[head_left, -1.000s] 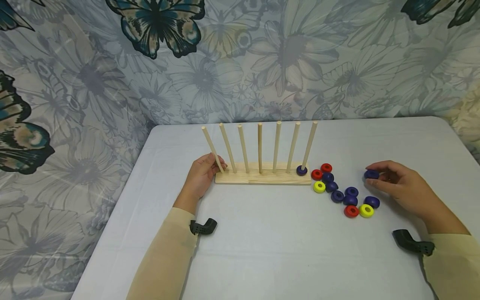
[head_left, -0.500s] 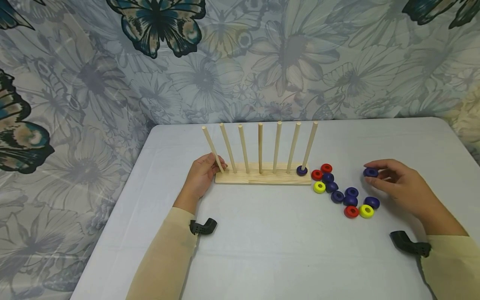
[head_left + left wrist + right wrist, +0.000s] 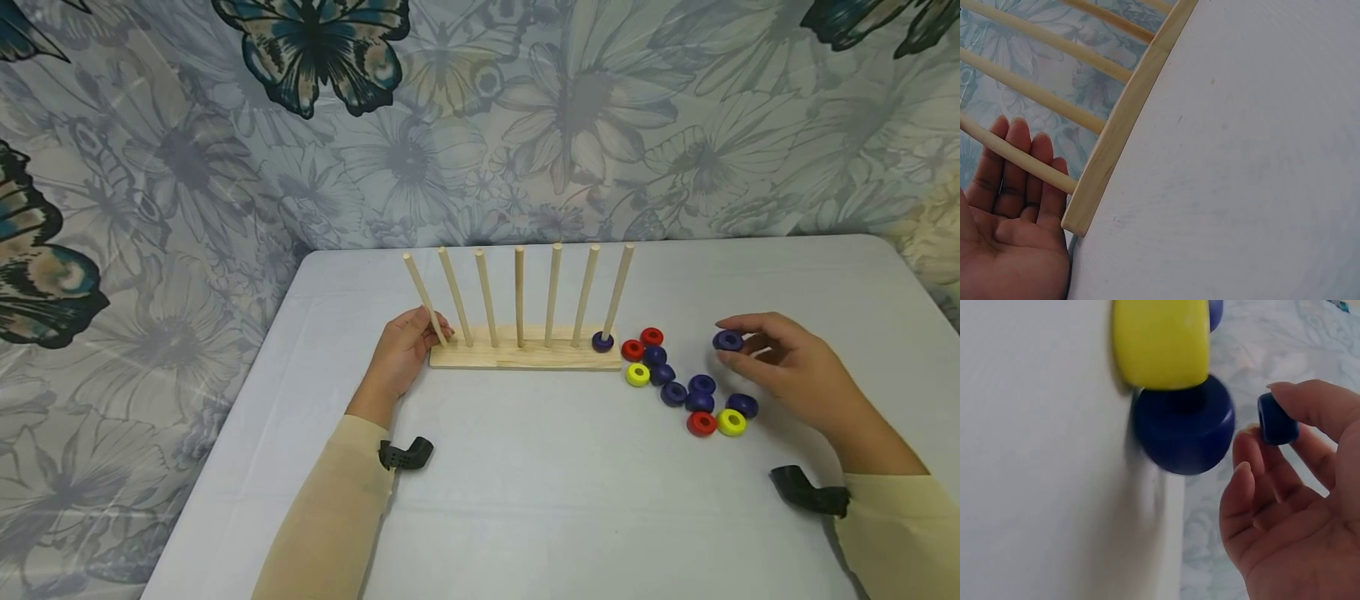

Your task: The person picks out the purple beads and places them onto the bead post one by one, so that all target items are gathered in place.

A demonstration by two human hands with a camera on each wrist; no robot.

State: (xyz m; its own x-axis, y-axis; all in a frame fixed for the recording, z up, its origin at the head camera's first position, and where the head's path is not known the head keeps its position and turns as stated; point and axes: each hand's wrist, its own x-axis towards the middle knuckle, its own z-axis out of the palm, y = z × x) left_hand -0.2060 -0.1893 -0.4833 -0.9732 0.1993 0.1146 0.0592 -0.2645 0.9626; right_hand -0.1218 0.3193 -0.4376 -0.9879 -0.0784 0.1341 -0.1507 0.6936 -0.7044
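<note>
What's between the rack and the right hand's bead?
In the head view, two red beads and a blue bead beside the rack, then bare table before the held bead. Other beads lie nearer the person.

The left fingers lie behind the peg nearest one end of a wooden base.

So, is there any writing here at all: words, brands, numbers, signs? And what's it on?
There is no text I can read in any of the views.
Rack: bare wood, no lettering visible.
Beads: blue, red and yellow, no lettering visible.
Backdrop: butterflies and flowers, no words visible.
Black wrist pieces: any marks are too small to read.
</note>
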